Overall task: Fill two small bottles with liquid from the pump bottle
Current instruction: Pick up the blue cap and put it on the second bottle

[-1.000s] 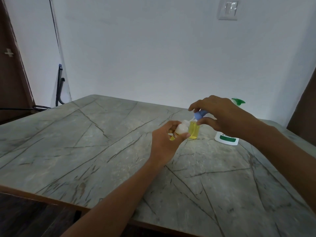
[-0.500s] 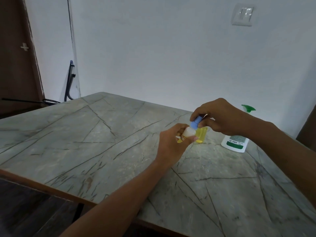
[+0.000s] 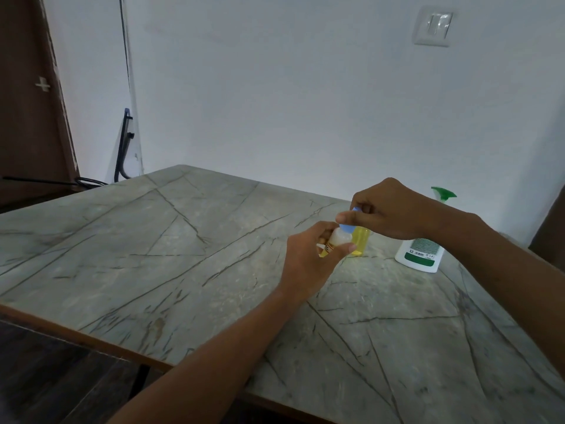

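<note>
My left hand [image 3: 308, 264] grips a small white bottle [image 3: 337, 238] with a yellow and red label, held tilted above the table. My right hand [image 3: 388, 209] pinches a blue cap [image 3: 347, 226] right at that bottle's mouth. Just behind them a second small bottle [image 3: 360, 241] with yellow liquid stands on the table, its top hidden by my right hand. The white pump bottle [image 3: 420, 250] with a green label and green pump head [image 3: 443, 194] stands at the right, partly behind my right wrist.
The grey marbled table [image 3: 183, 255] has its near edge running across the lower left. A white wall with a switch plate [image 3: 434, 26] is behind. A dark door [image 3: 27, 102] and a black metal frame [image 3: 123, 148] are at the far left.
The camera view shifted, so both hands and the bottles sit lower and further right. My right hand brought the blue cap from beside the yellow bottle down onto the white bottle's mouth.
</note>
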### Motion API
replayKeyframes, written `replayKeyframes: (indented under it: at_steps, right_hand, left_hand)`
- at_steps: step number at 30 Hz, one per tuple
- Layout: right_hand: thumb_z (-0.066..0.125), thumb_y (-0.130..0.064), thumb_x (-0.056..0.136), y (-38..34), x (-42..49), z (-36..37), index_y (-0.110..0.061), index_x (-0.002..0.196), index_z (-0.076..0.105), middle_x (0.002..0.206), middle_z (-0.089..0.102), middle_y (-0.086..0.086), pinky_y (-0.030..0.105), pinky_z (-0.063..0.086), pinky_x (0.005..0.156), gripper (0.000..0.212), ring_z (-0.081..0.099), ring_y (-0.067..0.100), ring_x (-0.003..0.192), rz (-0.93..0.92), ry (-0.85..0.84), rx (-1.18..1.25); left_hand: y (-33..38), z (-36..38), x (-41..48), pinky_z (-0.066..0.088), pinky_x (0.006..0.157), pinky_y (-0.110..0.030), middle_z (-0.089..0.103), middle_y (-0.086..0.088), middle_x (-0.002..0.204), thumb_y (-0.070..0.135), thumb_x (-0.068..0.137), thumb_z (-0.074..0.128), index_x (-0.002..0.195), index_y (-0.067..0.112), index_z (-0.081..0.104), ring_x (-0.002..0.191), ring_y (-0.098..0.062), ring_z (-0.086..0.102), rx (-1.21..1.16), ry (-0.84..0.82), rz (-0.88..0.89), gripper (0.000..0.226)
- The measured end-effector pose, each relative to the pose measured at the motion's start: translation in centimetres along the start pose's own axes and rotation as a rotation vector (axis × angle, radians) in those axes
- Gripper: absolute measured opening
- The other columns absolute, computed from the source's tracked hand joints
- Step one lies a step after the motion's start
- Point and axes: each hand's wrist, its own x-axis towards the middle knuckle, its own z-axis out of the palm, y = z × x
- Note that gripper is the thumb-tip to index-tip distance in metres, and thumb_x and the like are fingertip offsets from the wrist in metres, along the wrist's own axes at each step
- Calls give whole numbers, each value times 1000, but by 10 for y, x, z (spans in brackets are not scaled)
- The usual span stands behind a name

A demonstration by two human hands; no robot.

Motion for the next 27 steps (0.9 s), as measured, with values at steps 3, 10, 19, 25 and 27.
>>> replayKeyframes:
  at_steps: [3, 10, 19, 25, 27]
  right_hand:
    - [61, -60, 73, 6, -5, 3, -20, 107, 67, 99, 68, -5, 17, 50, 69, 53, 65, 8, 85, 16, 52, 203]
    - [80, -19, 78, 18, -16, 10, -27, 98, 67, 86, 71, -10, 24, 56, 76, 24, 67, 4, 78, -40, 48, 285]
    - [78, -26, 79, 12, -14, 17, -21, 102, 69, 97, 71, -10, 20, 55, 76, 25, 67, 6, 85, -56, 106, 341]
    - [62, -67, 67, 5, -9, 18, -19, 79, 65, 65, 64, -7, 18, 42, 54, 49, 54, 5, 55, 20, 139, 217]
    - [62, -66, 68, 4, -9, 18, -19, 89, 67, 76, 67, -5, 21, 49, 60, 52, 60, 7, 66, 16, 141, 244]
  left_hand:
    - [-2, 1, 1, 48, 69, -5, 70, 7, 99, 39, 78, 76, 113, 18, 65, 80, -2, 63, -18, -24, -10, 42]
    - [-5, 2, 0, 55, 68, -19, 71, 4, 92, 39, 77, 77, 109, 17, 67, 77, -8, 64, -28, 1, 36, 40]
    - [-6, 4, 0, 57, 73, -25, 71, 6, 97, 41, 78, 75, 113, 17, 66, 82, -7, 66, -21, -24, 24, 44]
    - [-3, 2, -1, 56, 68, -20, 63, 19, 81, 41, 79, 74, 105, 23, 65, 78, -2, 62, -12, -24, 34, 33]
    - [-3, 2, -1, 52, 66, -11, 60, 24, 80, 40, 79, 74, 106, 23, 65, 80, 5, 61, -20, -24, 38, 34]
